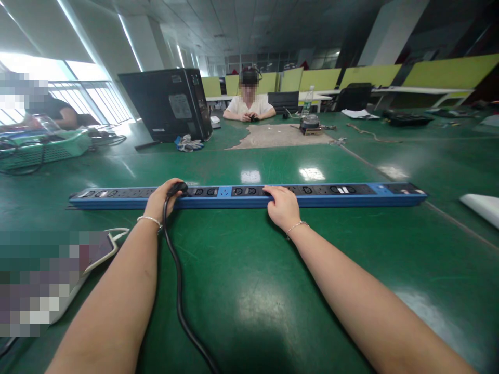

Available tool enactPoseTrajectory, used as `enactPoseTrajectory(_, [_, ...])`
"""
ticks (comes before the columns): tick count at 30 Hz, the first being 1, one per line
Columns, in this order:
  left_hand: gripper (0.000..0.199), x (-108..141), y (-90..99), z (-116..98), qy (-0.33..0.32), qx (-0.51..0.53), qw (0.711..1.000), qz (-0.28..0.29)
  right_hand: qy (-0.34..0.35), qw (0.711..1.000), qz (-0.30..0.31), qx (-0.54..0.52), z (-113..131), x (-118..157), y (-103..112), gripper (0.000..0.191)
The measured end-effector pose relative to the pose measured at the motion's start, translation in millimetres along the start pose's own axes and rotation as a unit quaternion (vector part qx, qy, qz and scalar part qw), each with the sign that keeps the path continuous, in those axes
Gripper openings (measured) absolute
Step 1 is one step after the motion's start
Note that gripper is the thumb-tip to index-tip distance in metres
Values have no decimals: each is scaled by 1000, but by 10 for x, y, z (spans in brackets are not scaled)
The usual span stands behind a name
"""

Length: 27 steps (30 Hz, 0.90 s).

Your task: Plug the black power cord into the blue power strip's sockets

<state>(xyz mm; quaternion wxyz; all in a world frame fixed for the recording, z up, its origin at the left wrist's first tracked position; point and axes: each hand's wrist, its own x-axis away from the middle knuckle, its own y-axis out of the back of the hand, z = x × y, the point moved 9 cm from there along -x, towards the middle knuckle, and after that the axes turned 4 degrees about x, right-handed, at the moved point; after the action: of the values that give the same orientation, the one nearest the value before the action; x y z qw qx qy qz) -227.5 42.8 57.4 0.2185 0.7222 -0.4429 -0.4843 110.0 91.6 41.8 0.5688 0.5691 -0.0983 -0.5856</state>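
Note:
A long blue power strip (265, 201) with black socket panels lies crosswise on the green table. My left hand (159, 200) is closed on a black plug (178, 188) at the strip's top, left of its middle. Whether the pins sit in a socket is hidden. From the plug a thick black cable (179, 280) runs down toward me. Right of the strip's middle, my right hand (283, 205) is closed against it, fingers curled at the front edge and the index finger on the socket face.
At left lie a tablet-like device (99, 252) and a green basket (47, 155) of cables. A black computer case (167, 106) stands behind, with gloves (189, 143) beside it. Across the table sits a person (249, 106); a bottle (307, 101) stands nearby. A white object (481, 208) lies right.

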Motion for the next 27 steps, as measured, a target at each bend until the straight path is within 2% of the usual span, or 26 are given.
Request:
enactPoseTrajectory(3, [38,10,-28,45,12,1,1000,12,1,1000,0,2,1,1,0,46])
enactPoseTrajectory(7, [39,3,-83,47,-4,-27,999,24,1,1000,-1,1,6,4,6,45])
enactPoseTrajectory(12, [39,19,-97,-4,-12,-54,998,10,4,1000,-6,1,16,6,17,44])
enactPoseTrajectory(17, [35,57,-78,-53,9,-24,1000,7,4,1000,-5,-7,15,2,13,43])
enactPoseTrajectory(18, [34,58,-30,-52,17,-14,1000,-14,4,1000,-5,-8,15,2,12,43])
enactPoseTrajectory(22, [35,81,265,-104,49,39,983,-175,2,1000,-5,-7,15,0,12,43])
enactPoseTrajectory(23, [35,71,255,-175,41,49,981,-183,0,1000,-5,-6,15,0,10,43])
enactPoseTrajectory(24, [35,43,182,-279,27,54,985,-162,-1,1000,-4,-5,13,-1,8,43])
enactPoseTrajectory(25, [35,4,42,-400,14,53,992,-111,-2,1000,-3,-5,11,-2,4,43])
enactPoseTrajectory(27, [35,-38,-204,-668,-14,42,998,-45,-4,1000,-1,-4,7,-2,-2,43])
